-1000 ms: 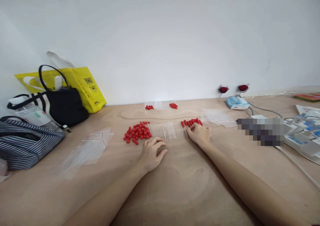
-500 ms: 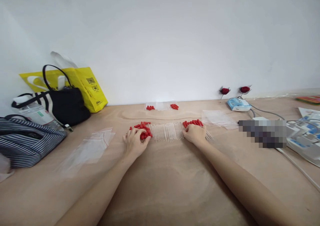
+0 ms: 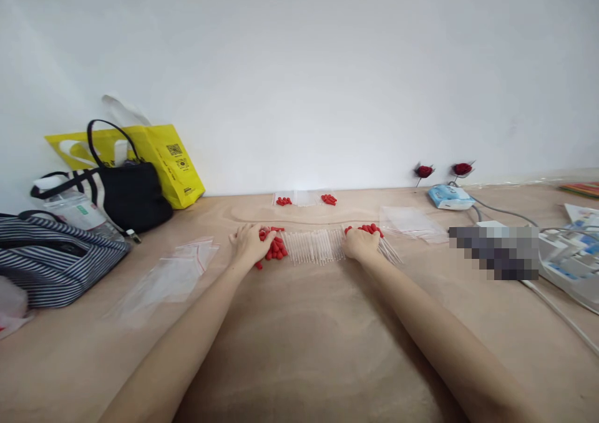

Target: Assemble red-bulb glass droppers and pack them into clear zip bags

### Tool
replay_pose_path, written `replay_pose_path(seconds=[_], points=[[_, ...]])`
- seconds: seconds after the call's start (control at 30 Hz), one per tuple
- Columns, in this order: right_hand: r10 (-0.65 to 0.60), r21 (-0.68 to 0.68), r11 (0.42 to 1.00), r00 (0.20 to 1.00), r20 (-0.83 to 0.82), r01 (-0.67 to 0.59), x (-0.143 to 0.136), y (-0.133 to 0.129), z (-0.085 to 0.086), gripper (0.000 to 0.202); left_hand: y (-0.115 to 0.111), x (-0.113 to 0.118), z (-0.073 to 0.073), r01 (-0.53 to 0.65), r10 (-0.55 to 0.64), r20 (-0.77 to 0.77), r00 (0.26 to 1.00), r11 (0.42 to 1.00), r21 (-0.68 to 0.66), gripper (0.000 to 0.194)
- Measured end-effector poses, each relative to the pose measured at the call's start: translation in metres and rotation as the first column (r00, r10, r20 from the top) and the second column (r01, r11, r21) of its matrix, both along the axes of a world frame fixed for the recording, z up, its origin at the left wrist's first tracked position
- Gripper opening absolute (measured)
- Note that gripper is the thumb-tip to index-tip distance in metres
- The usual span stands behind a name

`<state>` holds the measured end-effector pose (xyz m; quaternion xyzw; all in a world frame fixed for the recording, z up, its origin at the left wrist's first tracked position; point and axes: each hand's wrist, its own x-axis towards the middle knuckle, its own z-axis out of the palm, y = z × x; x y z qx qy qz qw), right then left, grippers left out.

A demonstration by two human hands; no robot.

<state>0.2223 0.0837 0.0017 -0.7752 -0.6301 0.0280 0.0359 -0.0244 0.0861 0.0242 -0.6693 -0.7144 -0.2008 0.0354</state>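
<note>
A row of thin whitish sticks [image 3: 314,247] lies side by side in the middle of the wooden table. At its left end is a pile of small red capsule-shaped pieces [image 3: 276,248]. My left hand [image 3: 250,244] rests over this pile's left side, thumb and fingers apart. More red pieces [image 3: 372,229] lie at the row's right end. Against them and the sticks is my right hand [image 3: 361,244], its fingers curled down and mostly hidden. Whether it grips anything does not show. Several sticks [image 3: 389,251] fan out just right of that hand.
Clear zip bags lie left [image 3: 173,273] and right [image 3: 412,222]. Two small bags of red pieces [image 3: 284,201] sit near the wall. A yellow bag [image 3: 185,173], black bag [image 3: 140,195] and striped bag [image 3: 70,261] stand left. Right are a tissue pack [image 3: 450,197] and cables.
My left hand has shifted slightly up and left over the red pile, uncovering more pieces. One red piece now lies at the pile's near edge. My right hand stays at nearly the same spot.
</note>
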Motion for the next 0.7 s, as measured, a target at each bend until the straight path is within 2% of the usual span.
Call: replay_pose_path(seconds=[0.07, 0.2, 0.33, 0.4, 0.47, 0.53, 0.63, 0.7], points=[[0.011, 0.008, 1.0, 1.0, 0.01, -0.011, 0.001, -0.001, 0.0, 0.023, 0.015, -0.004, 0.002, -0.084, 0.089, 0.054, 0.995, 0.994, -0.076, 0.03], [0.069, 0.069, 0.995, 0.997, 0.036, -0.072, 0.004, -0.012, 0.003, 0.028, 0.039, -0.008, 0.0, -0.151, 0.163, 0.075, 0.984, 0.978, -0.146, 0.039], [0.227, 0.146, 0.961, 0.971, 0.073, -0.235, 0.013, -0.037, 0.005, 0.028, 0.052, -0.01, -0.005, -0.205, 0.225, 0.087, 0.971, 0.96, -0.192, 0.043], [0.382, 0.203, 0.894, 0.917, 0.116, -0.399, 0.019, -0.052, 0.001, 0.024, 0.055, -0.011, -0.007, -0.22, 0.245, 0.104, 0.964, 0.953, -0.208, 0.041], [0.522, 0.272, 0.79, 0.836, 0.17, -0.549, 0.024, -0.066, -0.004, 0.02, 0.058, -0.012, -0.009, -0.224, 0.254, 0.126, 0.959, 0.951, -0.212, 0.037], [0.595, 0.319, 0.708, 0.776, 0.212, -0.63, 0.026, -0.077, -0.01, 0.016, 0.06, -0.012, -0.01, -0.225, 0.259, 0.156, 0.953, 0.952, -0.206, 0.032], [0.649, 0.33, 0.646, 0.722, 0.24, -0.689, 0.024, -0.086, -0.015, 0.014, 0.063, -0.011, -0.012, -0.21, 0.251, 0.22, 0.943, 0.959, -0.193, 0.025], [0.678, 0.311, 0.628, 0.697, 0.234, -0.714, 0.022, -0.089, -0.015, 0.013, 0.063, -0.009, -0.014, -0.175, 0.219, 0.279, 0.935, 0.969, -0.175, 0.021]])
